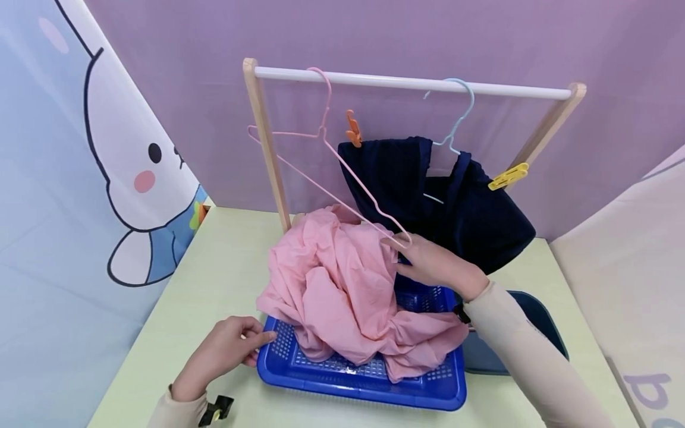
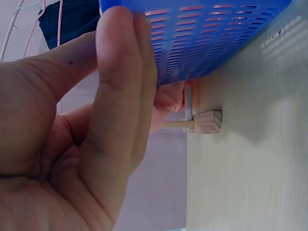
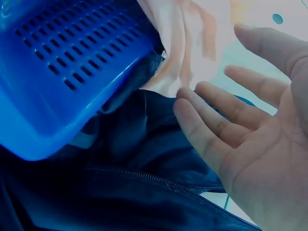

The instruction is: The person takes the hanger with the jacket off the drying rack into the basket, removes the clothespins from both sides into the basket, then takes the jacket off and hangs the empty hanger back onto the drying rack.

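A blue plastic basket [image 1: 364, 383] with slotted walls holds a crumpled pink garment [image 1: 342, 285], part of which spills over its edges. My left hand [image 1: 227, 348] pinches the basket's left rim, the thumb over the top and the fingers outside; in the left wrist view those fingers [image 2: 118, 96] lie against the slotted wall. My right hand [image 1: 428, 258] reaches over the basket's back right, close to the pink garment and the lower end of a pink hanger [image 1: 369, 196]. In the right wrist view its fingers [image 3: 231, 106] are spread and apparently hold nothing.
A rack with a white bar [image 1: 385, 81] and wooden posts carries the pink hanger and a light blue hanger [image 1: 460, 119] with a dark navy zip garment [image 1: 390, 166]. Orange [image 1: 353, 128] and yellow [image 1: 508, 176] clips grip that garment. A dark teal bin [image 1: 489, 356] stands right.
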The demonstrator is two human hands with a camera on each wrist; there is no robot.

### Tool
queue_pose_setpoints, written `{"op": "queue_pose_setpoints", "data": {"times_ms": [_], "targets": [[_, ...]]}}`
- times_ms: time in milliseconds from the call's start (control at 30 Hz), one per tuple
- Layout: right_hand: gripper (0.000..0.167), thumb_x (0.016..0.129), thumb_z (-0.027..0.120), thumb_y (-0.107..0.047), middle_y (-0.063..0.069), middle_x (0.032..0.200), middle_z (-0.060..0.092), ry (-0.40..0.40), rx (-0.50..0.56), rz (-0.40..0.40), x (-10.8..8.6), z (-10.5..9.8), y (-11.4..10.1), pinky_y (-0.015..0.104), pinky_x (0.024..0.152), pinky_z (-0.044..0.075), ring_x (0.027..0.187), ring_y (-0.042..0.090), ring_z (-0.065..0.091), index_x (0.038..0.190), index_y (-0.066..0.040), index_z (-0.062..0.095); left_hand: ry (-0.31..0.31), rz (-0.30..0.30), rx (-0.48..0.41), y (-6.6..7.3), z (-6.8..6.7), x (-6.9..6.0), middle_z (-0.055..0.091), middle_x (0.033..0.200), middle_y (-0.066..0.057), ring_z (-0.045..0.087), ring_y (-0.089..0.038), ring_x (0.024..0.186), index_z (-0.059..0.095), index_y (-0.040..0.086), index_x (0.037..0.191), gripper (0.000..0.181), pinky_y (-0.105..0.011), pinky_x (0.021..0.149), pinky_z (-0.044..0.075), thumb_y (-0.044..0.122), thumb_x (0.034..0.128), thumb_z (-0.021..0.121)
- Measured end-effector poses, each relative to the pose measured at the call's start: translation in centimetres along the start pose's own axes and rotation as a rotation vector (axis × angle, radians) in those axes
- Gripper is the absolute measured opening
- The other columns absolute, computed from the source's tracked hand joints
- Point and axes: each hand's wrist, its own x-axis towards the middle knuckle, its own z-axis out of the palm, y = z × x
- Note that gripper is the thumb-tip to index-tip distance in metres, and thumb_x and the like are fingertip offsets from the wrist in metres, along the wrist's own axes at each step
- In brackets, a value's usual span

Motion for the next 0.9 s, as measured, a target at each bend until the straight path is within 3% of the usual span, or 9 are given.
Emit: {"op": "queue_pose_setpoints", "data": {"times_ms": [167, 300, 400, 500, 667, 833, 900], "targets": [[0.061, 0.082, 0.079, -0.003, 0.021, 0.111, 0.058, 0.056, -0.028, -0.089, 1.5, 0.3, 1.5, 0.046, 0.083, 0.053, 0.090, 0.031, 0.058, 0.136, 0.008, 0.051, -0.003, 0.008, 0.001, 0.1, -0.1, 0.0, 0.061, 0.068, -0.001, 0.063, -0.017, 0.056, 0.069, 0.006, 0.087, 0.024, -0.031, 0.052, 0.058, 0.029, 0.0922, 0.074], [0.068, 0.080, 0.079, -0.003, 0.022, 0.112, 0.056, -0.012, 0.050, -0.049, 2.8, 0.3, 2.2, 0.044, 0.076, 0.054, 0.085, 0.029, 0.057, 0.139, 0.008, 0.049, -0.005, 0.008, -0.007, 0.2, 0.0, 0.0, 0.061, 0.068, -0.001, 0.064, -0.017, 0.056, 0.069, 0.006, 0.087, 0.024, -0.031, 0.052, 0.058, 0.029, 0.0922, 0.074], [0.072, 0.079, 0.076, -0.002, 0.028, 0.121, 0.055, -0.082, 0.127, 0.001, 3.8, 0.5, 2.4, 0.048, 0.087, 0.053, 0.100, 0.035, 0.058, 0.143, 0.009, 0.045, -0.006, 0.000, -0.007, 0.2, 0.0, 0.0, 0.061, 0.069, -0.001, 0.064, -0.017, 0.056, 0.069, 0.006, 0.088, 0.025, -0.031, 0.052, 0.058, 0.029, 0.0920, 0.075], [0.072, 0.080, 0.073, -0.003, 0.028, 0.123, 0.058, -0.112, 0.134, 0.016, 4.5, 0.9, 2.4, 0.050, 0.098, 0.047, 0.113, 0.040, 0.054, 0.144, 0.010, 0.043, -0.010, -0.012, -0.007, 0.2, 0.0, -0.1, 0.061, 0.069, -0.002, 0.063, -0.017, 0.056, 0.069, 0.005, 0.089, 0.025, -0.030, 0.052, 0.057, 0.030, 0.0920, 0.075], [0.059, 0.080, 0.073, -0.003, 0.020, 0.104, 0.067, -0.103, 0.099, -0.023, 5.2, 1.2, 2.1, 0.049, 0.093, 0.049, 0.104, 0.039, 0.057, 0.134, 0.007, 0.053, -0.017, -0.015, -0.012, 0.3, 0.0, -0.1, 0.060, 0.069, -0.002, 0.063, -0.017, 0.057, 0.069, 0.006, 0.089, 0.027, -0.030, 0.052, 0.058, 0.032, 0.0919, 0.074], [0.023, 0.078, 0.074, 0.007, 0.012, 0.093, 0.061, -0.022, 0.093, -0.154, 5.8, 2.2, 2.2, 0.040, 0.079, 0.052, 0.083, 0.028, 0.058, 0.099, 0.000, 0.067, -0.023, -0.001, -0.013, 0.2, -0.1, 0.0, 0.060, 0.070, -0.002, 0.063, -0.017, 0.056, 0.069, 0.005, 0.088, 0.027, -0.030, 0.052, 0.058, 0.031, 0.0923, 0.074], [0.018, 0.079, 0.074, 0.010, 0.011, 0.093, 0.060, 0.043, 0.053, -0.189, 5.9, 2.7, 2.3, 0.036, 0.076, 0.052, 0.080, 0.025, 0.058, 0.090, -0.003, 0.067, -0.026, 0.002, -0.008, 0.2, -0.1, 0.1, 0.060, 0.070, -0.002, 0.063, -0.017, 0.056, 0.068, 0.005, 0.088, 0.026, -0.031, 0.052, 0.058, 0.030, 0.0927, 0.074]]}}
